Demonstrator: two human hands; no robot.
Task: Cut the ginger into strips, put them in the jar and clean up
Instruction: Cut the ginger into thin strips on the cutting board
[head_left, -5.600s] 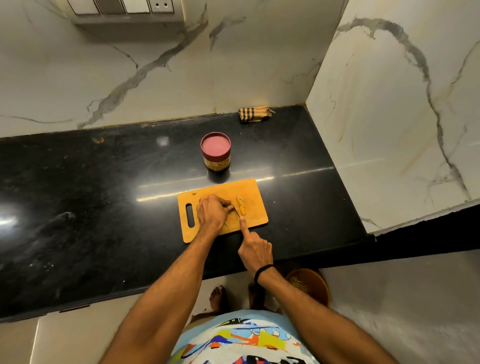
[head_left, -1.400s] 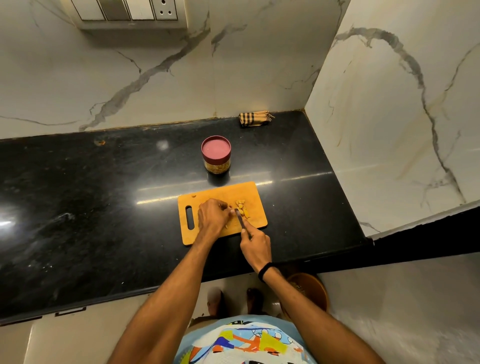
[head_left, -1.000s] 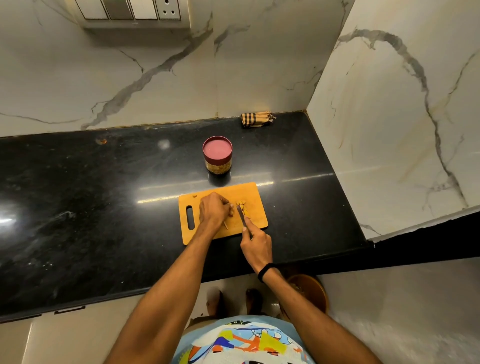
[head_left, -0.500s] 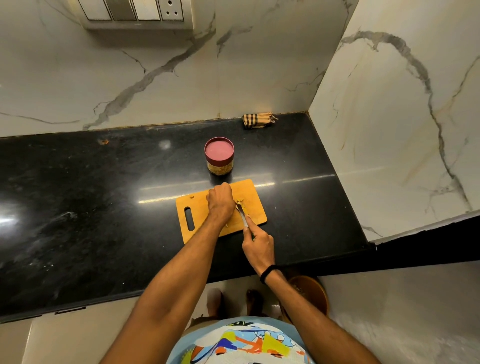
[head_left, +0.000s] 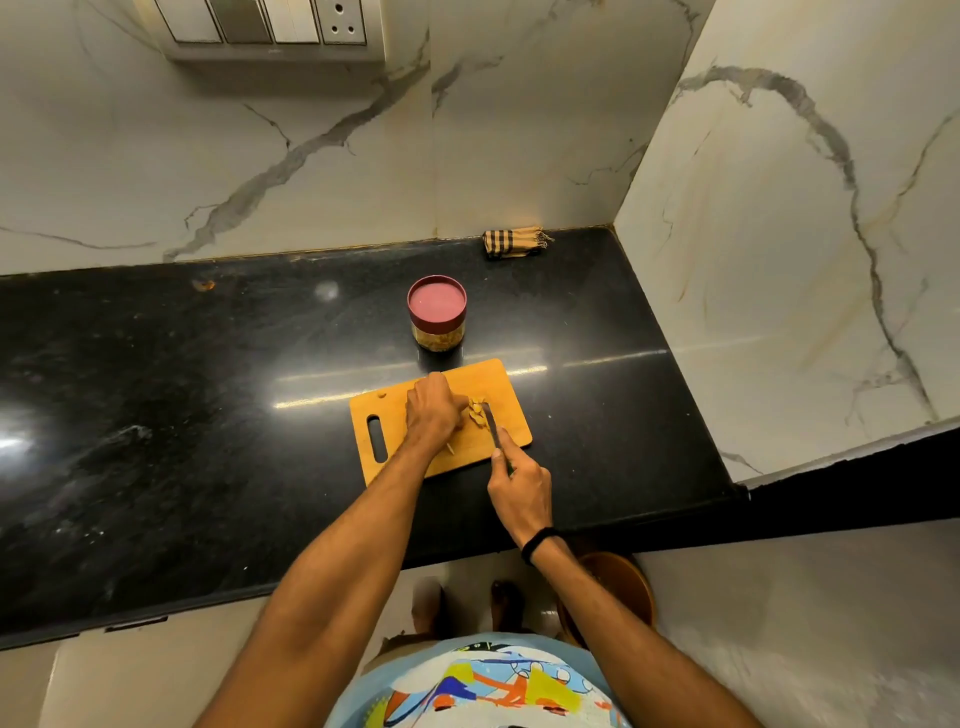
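An orange cutting board (head_left: 498, 379) lies on the black counter. A small pile of pale ginger pieces (head_left: 475, 413) sits on its right half. My left hand (head_left: 431, 413) rests curled on the board, its fingers against the ginger; whether it grips a piece is hidden. My right hand (head_left: 519, 488) grips a knife (head_left: 492, 428) whose blade lies along the right side of the pile. Behind the board stands a jar (head_left: 436, 314) with a red lid on it and yellowish contents.
A folded striped cloth (head_left: 514, 242) lies at the back of the black counter (head_left: 182, 415) against the wall. A marble side wall bounds the counter on the right. A brown round container (head_left: 618, 587) stands on the floor below the counter edge.
My left hand moved from the board's middle to its far part and back beside the ginger. The knife blade went from cutting to lying along the right of the gathered pile.
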